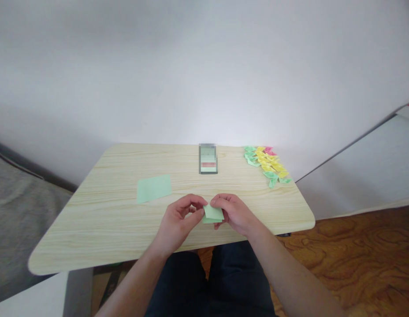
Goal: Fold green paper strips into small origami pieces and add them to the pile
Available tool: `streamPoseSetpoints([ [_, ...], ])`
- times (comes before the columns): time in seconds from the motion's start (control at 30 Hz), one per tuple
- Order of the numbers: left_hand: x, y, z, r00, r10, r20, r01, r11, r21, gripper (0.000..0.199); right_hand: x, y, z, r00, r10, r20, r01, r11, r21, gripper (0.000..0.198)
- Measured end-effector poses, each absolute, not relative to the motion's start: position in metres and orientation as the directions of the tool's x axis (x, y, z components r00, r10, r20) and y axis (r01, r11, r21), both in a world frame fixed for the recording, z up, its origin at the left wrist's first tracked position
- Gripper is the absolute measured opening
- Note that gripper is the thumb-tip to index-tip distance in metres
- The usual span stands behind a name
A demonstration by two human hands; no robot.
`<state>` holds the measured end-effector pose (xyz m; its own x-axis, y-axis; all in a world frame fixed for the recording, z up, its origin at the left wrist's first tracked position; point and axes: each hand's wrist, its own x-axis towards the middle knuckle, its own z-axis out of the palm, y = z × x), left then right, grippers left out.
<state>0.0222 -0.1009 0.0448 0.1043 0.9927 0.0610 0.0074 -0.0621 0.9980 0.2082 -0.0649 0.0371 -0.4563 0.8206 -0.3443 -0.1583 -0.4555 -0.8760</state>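
Between both hands, just above the table's front part, is a small folded piece of light green paper (213, 213), its layers slightly apart at the lower edge. My left hand (183, 218) pinches its left corner between thumb and fingertips. On the other side, my right hand (233, 212) grips the right edge, thumb on top and fingers behind, partly hidden by the paper. A flat light green sheet (154, 189) lies on the table to the left of my hands.
On the wooden-topped table (102, 220), a phone (208, 159) with a blurred screen lies near the wall. Several folded paper pieces (269, 162) in green, yellow and pink cluster at the back right. The wall (191, 79) borders the table's far edge.
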Motion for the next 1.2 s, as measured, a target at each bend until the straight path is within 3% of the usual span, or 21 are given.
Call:
streamPoseSetpoints([
  [0.1, 0.023, -0.098, 0.041, 0.035, 0.995, 0.095, 0.172, -0.100, 0.980, 0.013, 0.205, -0.057, 0.035, -0.446, 0.811, -0.380, -0.069, -0.454, -0.889, 0.023],
  [0.17, 0.023, -0.096, 0.036, -0.055, 0.988, 0.146, 0.266, -0.127, 0.956, 0.013, 0.206, -0.055, 0.034, -0.368, 0.866, -0.340, -0.006, -0.368, -0.930, 0.025],
  [0.27, 0.025, -0.093, 0.025, -0.188, 0.960, 0.210, 0.382, -0.125, 0.916, 0.013, 0.210, -0.060, 0.033, -0.107, 0.994, -0.021, 0.170, -0.003, -0.985, 0.021],
  [0.33, 0.028, -0.092, 0.019, -0.238, 0.944, 0.229, 0.438, -0.107, 0.893, 0.011, 0.213, -0.071, 0.032, -0.011, 0.957, 0.289, 0.349, 0.274, -0.896, 0.016],
  [0.37, 0.030, -0.092, 0.017, -0.254, 0.940, 0.230, 0.451, -0.096, 0.887, 0.011, 0.213, -0.077, 0.031, -0.047, 0.916, 0.397, 0.407, 0.381, -0.830, 0.018],
  [0.43, 0.035, -0.094, 0.014, -0.272, 0.937, 0.218, 0.467, -0.069, 0.882, 0.014, 0.213, -0.087, 0.027, -0.216, 0.850, 0.480, 0.467, 0.522, -0.714, 0.031],
  [0.5, 0.039, -0.096, 0.013, -0.267, 0.941, 0.208, 0.487, -0.055, 0.871, 0.026, 0.211, -0.092, 0.023, -0.346, 0.802, 0.486, 0.510, 0.596, -0.620, 0.035],
  [0.6, 0.040, -0.100, 0.012, -0.220, 0.948, 0.229, 0.575, -0.064, 0.816, 0.037, 0.214, -0.090, 0.016, -0.432, 0.778, 0.457, 0.551, 0.628, -0.549, 0.025],
  [0.83, 0.029, -0.113, 0.009, 0.030, 0.936, 0.352, 0.853, -0.208, 0.479, 0.018, 0.236, -0.085, 0.005, -0.536, 0.753, 0.383, 0.536, 0.653, -0.535, 0.019],
  [1.0, 0.018, -0.120, 0.010, 0.264, 0.913, 0.312, 0.800, -0.388, 0.457, 0.025, 0.246, -0.088, 0.008, -0.601, 0.725, 0.335, 0.521, 0.674, -0.523, 0.016],
  [1.2, 0.008, -0.125, 0.009, 0.270, 0.912, 0.310, 0.790, -0.394, 0.470, 0.025, 0.238, -0.092, 0.014, -0.479, 0.827, 0.294, 0.591, 0.551, -0.588, 0.010],
])
